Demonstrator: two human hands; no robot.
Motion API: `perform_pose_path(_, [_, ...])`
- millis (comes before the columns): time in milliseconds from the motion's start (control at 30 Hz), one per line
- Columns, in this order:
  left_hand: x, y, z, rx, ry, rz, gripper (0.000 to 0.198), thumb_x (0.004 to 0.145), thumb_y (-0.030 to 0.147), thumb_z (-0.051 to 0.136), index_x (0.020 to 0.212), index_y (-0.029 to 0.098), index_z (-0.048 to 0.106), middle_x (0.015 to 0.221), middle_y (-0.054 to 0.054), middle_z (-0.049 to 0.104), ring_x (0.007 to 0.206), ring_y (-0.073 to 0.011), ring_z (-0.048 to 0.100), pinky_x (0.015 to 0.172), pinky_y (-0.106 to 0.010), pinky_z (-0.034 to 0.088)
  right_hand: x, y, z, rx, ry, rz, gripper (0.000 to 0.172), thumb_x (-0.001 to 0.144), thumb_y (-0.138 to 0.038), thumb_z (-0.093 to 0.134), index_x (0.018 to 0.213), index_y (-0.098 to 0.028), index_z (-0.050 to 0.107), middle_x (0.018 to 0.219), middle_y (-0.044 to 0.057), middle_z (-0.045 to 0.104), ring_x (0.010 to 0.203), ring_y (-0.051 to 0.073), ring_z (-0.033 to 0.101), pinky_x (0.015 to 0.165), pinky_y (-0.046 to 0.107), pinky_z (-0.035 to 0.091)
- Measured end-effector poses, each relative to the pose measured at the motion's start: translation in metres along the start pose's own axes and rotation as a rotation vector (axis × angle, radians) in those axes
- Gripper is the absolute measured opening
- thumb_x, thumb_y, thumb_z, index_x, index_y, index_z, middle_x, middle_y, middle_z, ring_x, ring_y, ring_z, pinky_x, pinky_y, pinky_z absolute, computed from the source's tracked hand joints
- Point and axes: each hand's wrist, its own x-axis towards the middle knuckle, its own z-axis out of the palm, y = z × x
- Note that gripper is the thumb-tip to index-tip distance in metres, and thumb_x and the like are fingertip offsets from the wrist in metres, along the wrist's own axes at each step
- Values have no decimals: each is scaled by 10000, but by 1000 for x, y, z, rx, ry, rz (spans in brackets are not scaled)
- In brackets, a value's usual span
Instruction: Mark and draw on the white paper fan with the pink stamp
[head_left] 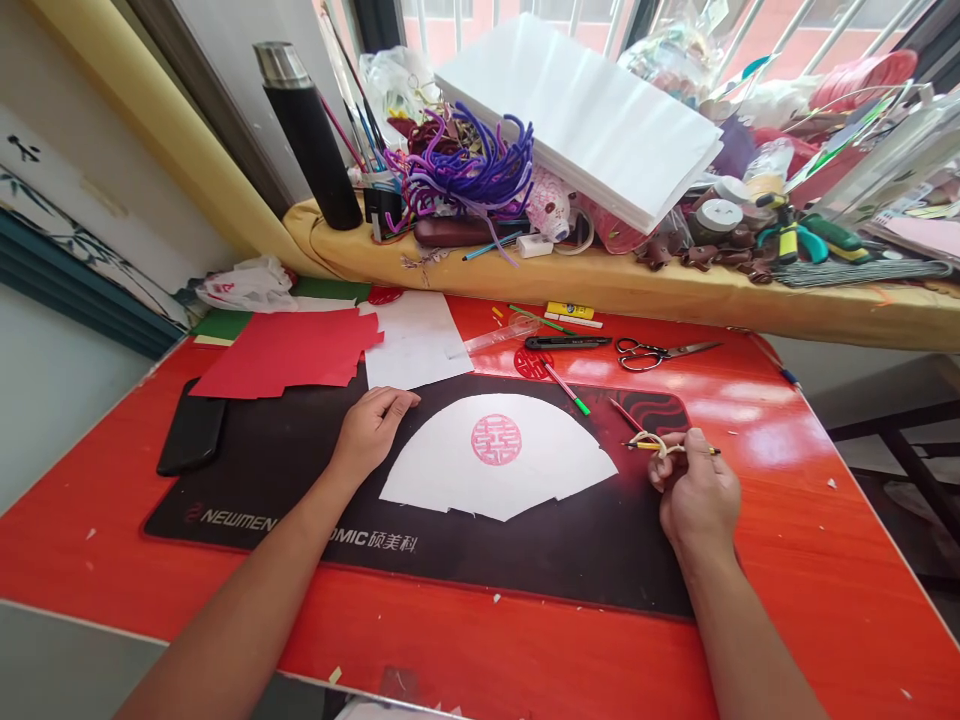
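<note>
A white fan-shaped paper lies flat on the black desk mat, with a red round double-happiness pattern on it. My left hand rests beside the paper's upper left edge, its fingers curled together and nothing visible in them. Past the paper's right end, my right hand grips a yellow-and-black pencil. A pale string is looped about the pencil. Close to that hand, a dark red pencil lies on the mat.
Red paper, a white sheet and a black phone lie leftward. Behind the fan paper are a green-ended pen, a red paper cutout, a box cutter and scissors. A black thermos stands on the crowded sill.
</note>
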Motion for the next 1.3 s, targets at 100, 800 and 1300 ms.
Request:
perform_pose_path(100, [0,1,0,0,-6,-4,509,1100,605,488,993,244,830,1090,-65,854,1117,-268,749,1044,-404,589,-1,-3,2,-1,-4,2,615,799,-765,887,778,-176,710,480,-53,540,421,98,481,400,222,364])
perform_pose_path(800, [-1,0,-2,-11,-12,-11,497,1112,594,487,1002,244,822,1095,-68,852,1129,-274,753,1072,-426,588,-2,-4,3,5,9,4,605,801,-757,893,786,-180,710,485,-54,543,417,99,483,408,228,352])
perform_pose_path(1300, [-2,-3,-3,-18,-40,-30,484,1116,610,510,1061,255,835,1081,-60,844,1107,-273,751,1038,-437,592,-2,-1,2,-35,25,29,594,760,-739,922,798,-180,723,498,-48,533,451,118,502,425,234,349])
